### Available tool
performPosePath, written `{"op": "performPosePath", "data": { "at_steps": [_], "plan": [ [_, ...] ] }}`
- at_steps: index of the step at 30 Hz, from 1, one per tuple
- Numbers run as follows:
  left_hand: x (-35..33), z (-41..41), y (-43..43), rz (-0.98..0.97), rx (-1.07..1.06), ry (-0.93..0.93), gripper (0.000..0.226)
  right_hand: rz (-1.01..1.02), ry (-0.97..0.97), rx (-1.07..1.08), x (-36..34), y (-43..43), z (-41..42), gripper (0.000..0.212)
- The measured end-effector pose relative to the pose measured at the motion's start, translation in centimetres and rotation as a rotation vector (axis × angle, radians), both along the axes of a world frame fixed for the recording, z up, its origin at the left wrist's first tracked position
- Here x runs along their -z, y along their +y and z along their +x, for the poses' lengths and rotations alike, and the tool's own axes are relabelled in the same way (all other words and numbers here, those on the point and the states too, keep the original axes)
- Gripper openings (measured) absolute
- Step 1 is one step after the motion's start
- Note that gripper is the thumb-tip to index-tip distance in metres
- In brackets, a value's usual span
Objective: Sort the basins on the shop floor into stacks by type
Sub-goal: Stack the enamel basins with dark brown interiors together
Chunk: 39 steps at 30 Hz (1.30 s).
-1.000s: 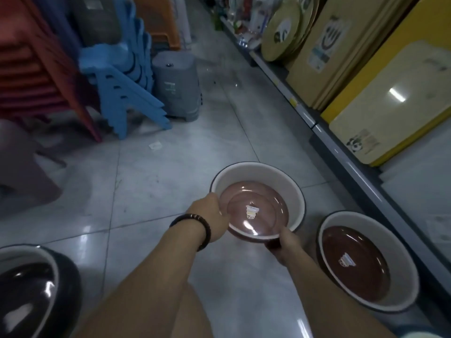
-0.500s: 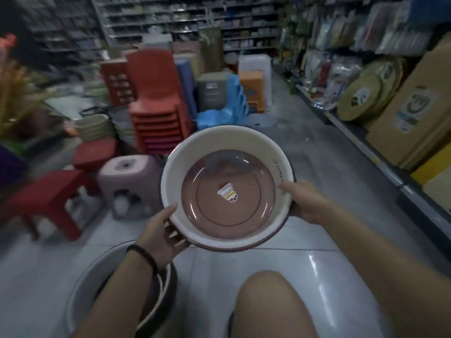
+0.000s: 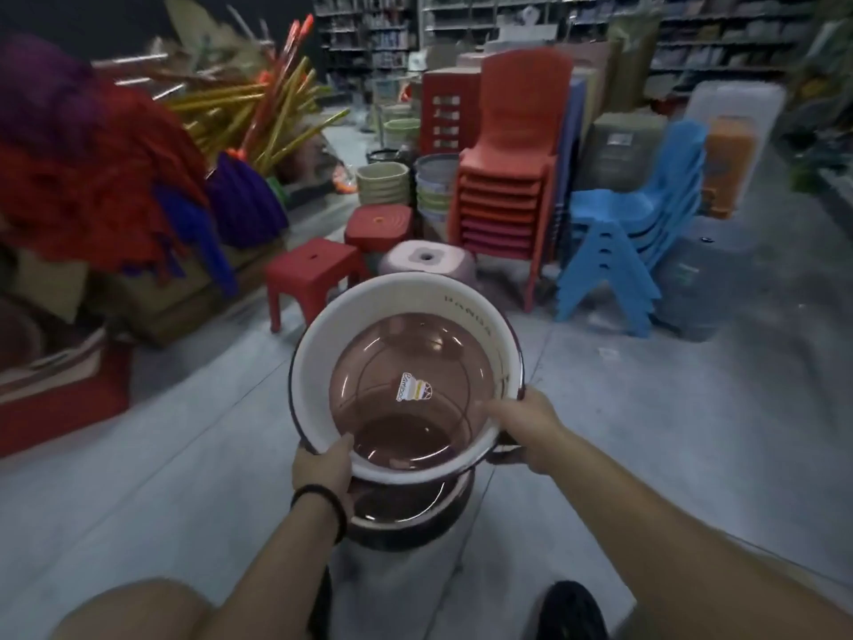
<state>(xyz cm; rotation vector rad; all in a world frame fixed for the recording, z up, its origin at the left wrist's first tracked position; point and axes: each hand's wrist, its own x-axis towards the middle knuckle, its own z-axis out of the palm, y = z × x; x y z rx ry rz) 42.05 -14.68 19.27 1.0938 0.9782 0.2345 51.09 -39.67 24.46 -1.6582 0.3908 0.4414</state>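
I hold a cream basin (image 3: pixel 369 311) with a brown see-through bottom and a small sticker, tilted toward me above the floor. My left hand (image 3: pixel 323 468) grips its near rim at the lower left; a black band circles that wrist. My right hand (image 3: pixel 526 418) grips the rim on the right side. Directly under it sits another basin (image 3: pixel 415 515) of the same kind, dark brown outside, with the held basin's lower edge over its mouth; I cannot tell whether they touch.
Red stools (image 3: pixel 314 270) and a pinkish stool (image 3: pixel 427 261) stand just beyond the basins. Stacked orange-red chairs (image 3: pixel 507 177) and blue chairs (image 3: pixel 632 242) stand behind. Mops and brooms (image 3: pixel 115 177) pile up on the left. My knees and a dark shoe (image 3: pixel 572 612) are below.
I have turned left and lowered the cream basin from chest height down over the second basin on the floor. Both hands keep their grip on the rim.
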Motion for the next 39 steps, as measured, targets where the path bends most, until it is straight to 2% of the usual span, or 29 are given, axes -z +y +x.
{"op": "performPosePath", "data": {
  "at_steps": [5, 9, 12, 16, 17, 22, 25, 29, 34, 39],
  "plan": [
    [-0.5, -1.1, 3.4, -0.078, 0.203, 0.245, 0.028, -0.053, 0.053, -0.003, 3.5, 2.4, 0.6, 0.032],
    [1.7, -0.5, 7.2, 0.108, 0.201, 0.302, 0.019, -0.155, 0.075, -0.063, 6.4, 2.7, 1.9, 0.019],
    [4.6, 0.6, 7.7, 0.133, 0.233, 0.318, 0.02, -0.208, 0.04, -0.033, 9.0, 3.5, 3.1, 0.02],
    [10.8, 3.7, 9.0, 0.3, 0.212, 0.313, 0.048, -0.342, -0.059, 0.002, 11.8, 4.4, 4.6, 0.023],
    [11.6, 4.4, 9.0, 0.332, 0.224, 0.328, 0.05, -0.362, -0.082, 0.007, 12.6, 4.5, 4.8, 0.025],
    [11.3, 6.5, 9.2, 0.427, 0.313, 0.392, 0.031, -0.462, -0.129, -0.098, 17.2, 4.7, 5.4, 0.032],
    [13.4, 7.6, 9.9, 0.514, 0.351, 0.447, 0.029, -0.535, -0.123, -0.135, 19.4, 4.9, 5.6, 0.032],
    [15.0, 8.4, 9.6, 0.642, 0.314, 0.513, 0.036, -0.523, -0.114, -0.134, 21.1, 5.2, 5.4, 0.037],
    [16.3, 8.8, 9.2, 0.581, 0.317, 0.55, 0.046, -0.524, -0.089, -0.097, 22.4, 6.0, 5.5, 0.034],
    [17.4, 8.5, 9.0, 0.541, 0.384, 0.569, 0.044, -0.584, -0.107, -0.174, 22.5, 6.1, 5.9, 0.032]
  ]
}}
